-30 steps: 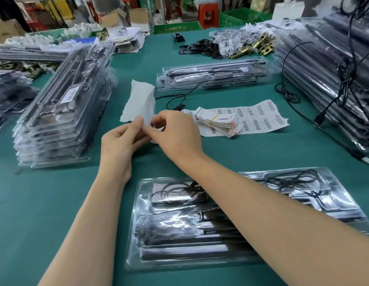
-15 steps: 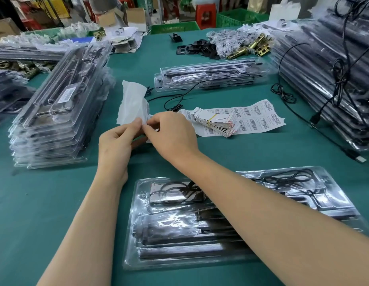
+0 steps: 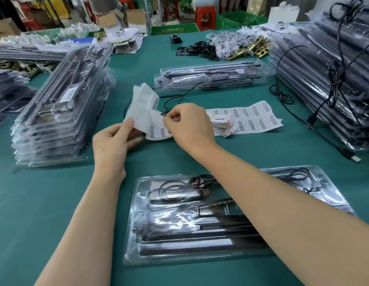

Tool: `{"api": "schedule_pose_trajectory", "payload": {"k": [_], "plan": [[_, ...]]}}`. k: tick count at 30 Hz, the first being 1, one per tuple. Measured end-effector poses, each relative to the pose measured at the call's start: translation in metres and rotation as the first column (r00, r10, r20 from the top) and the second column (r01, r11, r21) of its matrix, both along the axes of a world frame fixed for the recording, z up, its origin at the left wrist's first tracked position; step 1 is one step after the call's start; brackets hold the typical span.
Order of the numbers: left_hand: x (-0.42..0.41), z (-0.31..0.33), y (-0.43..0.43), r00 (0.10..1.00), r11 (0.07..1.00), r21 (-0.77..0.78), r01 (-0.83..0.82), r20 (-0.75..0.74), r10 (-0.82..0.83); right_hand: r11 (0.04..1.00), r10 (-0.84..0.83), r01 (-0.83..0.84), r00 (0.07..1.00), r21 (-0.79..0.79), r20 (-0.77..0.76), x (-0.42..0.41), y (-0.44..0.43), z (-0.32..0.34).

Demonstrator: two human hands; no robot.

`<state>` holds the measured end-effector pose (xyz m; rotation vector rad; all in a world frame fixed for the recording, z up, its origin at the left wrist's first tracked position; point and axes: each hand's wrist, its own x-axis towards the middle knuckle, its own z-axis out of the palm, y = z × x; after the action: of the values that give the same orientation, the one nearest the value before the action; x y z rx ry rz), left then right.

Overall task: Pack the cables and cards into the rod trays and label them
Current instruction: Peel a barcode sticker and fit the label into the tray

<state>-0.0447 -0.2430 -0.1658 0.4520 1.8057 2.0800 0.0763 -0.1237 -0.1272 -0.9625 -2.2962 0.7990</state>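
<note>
- Bright, even overhead light; soft shadows only.
- White glare streaks the clear tray (image 3: 179, 228) below the right hand (image 3: 192, 126).
- Wide-angle bending at the edges; far clutter is soft.

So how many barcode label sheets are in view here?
2: one curled label strip held between the left hand and right hand; one flat label sheet behind them on the table. Others may be hidden.

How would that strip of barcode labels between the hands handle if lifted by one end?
Probably floppy: the label strip already curls and sags between the left hand and right hand. Likely very light, being thin paper. Its peeled backing crumples upward, so it may tear easily.
</note>
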Motion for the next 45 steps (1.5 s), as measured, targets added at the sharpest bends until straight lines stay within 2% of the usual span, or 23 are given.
{"api": "schedule_pose_trajectory", "payload": {"k": [4, 6, 8, 10, 11, 13, 15, 18, 20, 22, 24, 27, 30, 37, 41, 45], "plan": [[-0.001, 0.001, -0.002, 0.999, 0.999, -0.012, -0.042, -0.016, 0.042, 0.998, 0.005, -0.002, 0.999, 0.061, -0.052, 0.021, 0.016, 0.009], [0.001, 0.002, -0.003, 0.993, 0.996, -0.074, -0.049, -0.112, 0.041, 0.977, 0.058, -0.035, 0.993, 0.211, -0.106, 0.039, 0.019, 0.014], [0.003, 0.006, -0.004, 0.971, 0.989, -0.136, -0.053, -0.237, 0.019, 0.88, 0.136, -0.036, 0.975, 0.474, -0.178, 0.063, 0.019, 0.018], [0.007, 0.012, -0.005, 0.946, 0.991, -0.136, 0.007, -0.32, -0.051, 0.721, 0.247, -0.009, 0.938, 0.693, -0.244, 0.093, 0.02, 0.022], [0.01, 0.016, -0.005, 0.931, 0.988, -0.134, 0.073, -0.345, -0.116, 0.645, 0.3, 0.007, 0.918, 0.764, -0.261, 0.108, 0.021, 0.022], [0.019, 0.029, -0.006, 0.89, 0.951, -0.17, 0.257, -0.342, -0.301, 0.551, 0.396, 0.002, 0.88, 0.834, -0.264, 0.14, 0.021, 0.022], [0.032, 0.048, -0.007, 0.797, 0.836, -0.268, 0.48, -0.265, -0.542, 0.506, 0.462, -0.04, 0.856, 0.862, -0.232, 0.166, 0.017, 0.022], [0.06, 0.079, -0.006, 0.511, 0.515, -0.41, 0.752, -0.13, -0.85, 0.451, 0.472, -0.073, 0.865, 0.889, -0.169, 0.194, 0.009, 0.02], [0.085, 0.094, -0.003, 0.299, 0.293, -0.464, 0.836, -0.062, -0.952, 0.42, 0.457, -0.069, 0.877, 0.905, -0.146, 0.209, 0.007, 0.021], [0.107, 0.103, 0.0, 0.18, 0.16, -0.494, 0.854, -0.005, -0.984, 0.404, 0.442, -0.069, 0.888, 0.912, -0.129, 0.221, 0.007, 0.022], [0.12, 0.104, 0.002, 0.183, 0.144, -0.511, 0.847, 0.027, -0.983, 0.406, 0.426, -0.072, 0.897, 0.911, -0.119, 0.232, 0.009, 0.022], [0.13, 0.102, 0.009, 0.249, 0.214, -0.548, 0.809, -0.01, -0.968, 0.442, 0.412, -0.062, 0.9, 0.895, -0.141, 0.243, 0.011, 0.02], [0.141, 0.101, 0.014, 0.285, 0.266, -0.522, 0.811, -0.044, -0.957, 0.47, 0.425, -0.052, 0.888, 0.881, -0.174, 0.248, 0.01, 0.017], [0.157, 0.096, 0.017, 0.281, 0.24, -0.454, 0.858, 0.025, -0.959, 0.496, 0.427, -0.04, 0.881, 0.868, -0.204, 0.253, 0.007, 0.007], [0.16, 0.094, 0.018, 0.24, 0.196, -0.446, 0.873, 0.044, -0.97, 0.511, 0.422, -0.044, 0.883, 0.858, -0.206, 0.252, 0.009, 0.005], [0.158, 0.094, 0.019, 0.251, 0.206, -0.443, 0.873, 0.046, -0.967, 0.524, 0.434, -0.061, 0.877, 0.85, -0.205, 0.25, 0.012, 0.001]]}}
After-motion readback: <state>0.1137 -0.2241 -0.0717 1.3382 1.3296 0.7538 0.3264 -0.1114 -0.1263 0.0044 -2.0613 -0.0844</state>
